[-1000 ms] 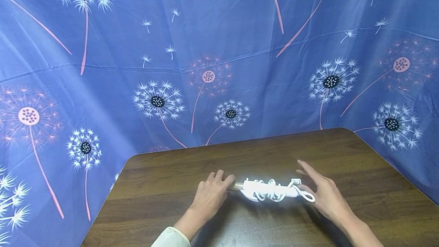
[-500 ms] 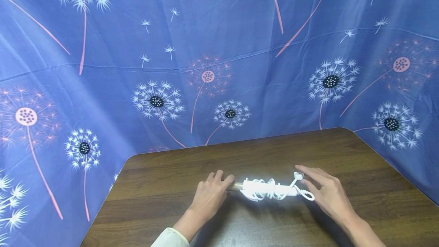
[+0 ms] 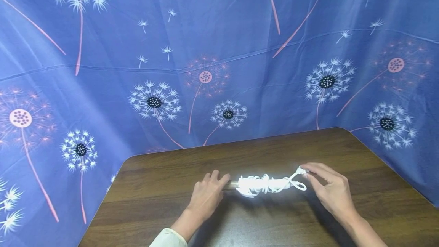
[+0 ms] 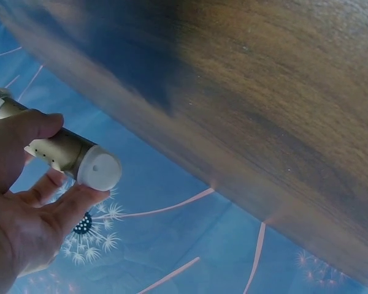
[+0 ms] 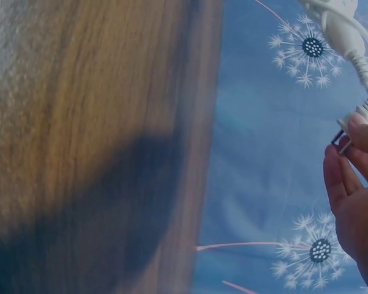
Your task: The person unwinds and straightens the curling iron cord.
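- Left hand (image 3: 207,196): closed narrowly about a gold-coloured barrel (image 4: 62,149), thumb along one side and fingers on the opposite side, one fingertip at the white end cap (image 4: 100,169).
- Right hand (image 3: 332,188): thumb and fingertips brought together in a narrow pinch on a plug (image 3: 301,170); its prongs (image 5: 338,136) jut out past the fingertips.
- Appliance, one, corded: held lengthwise over the tabletop between the two hands, barrel toward the left hand, white handle (image 3: 281,183) toward the right. Barrel cylindrical, smooth, somewhat glossy, with small dark dots along its side; end cap round and flat-faced, with a small mark on it. Handle bright with glare in the head view, fine detail washed out.
- Cord (image 3: 302,186): white, flexible, wound in loose coils round the handle, with one loop beyond its end; ribbed sleeves where it meets handle and plug.
- Table (image 3: 260,151): brown, wood-grained, low sheen, rounded far corners; hand shadows on its surface.
- Cloth (image 3: 219,29): blue, creased, hanging behind the table, printed with white and pink dandelions.
- Sleeve (image 3: 169,238): pale, at the left forearm.
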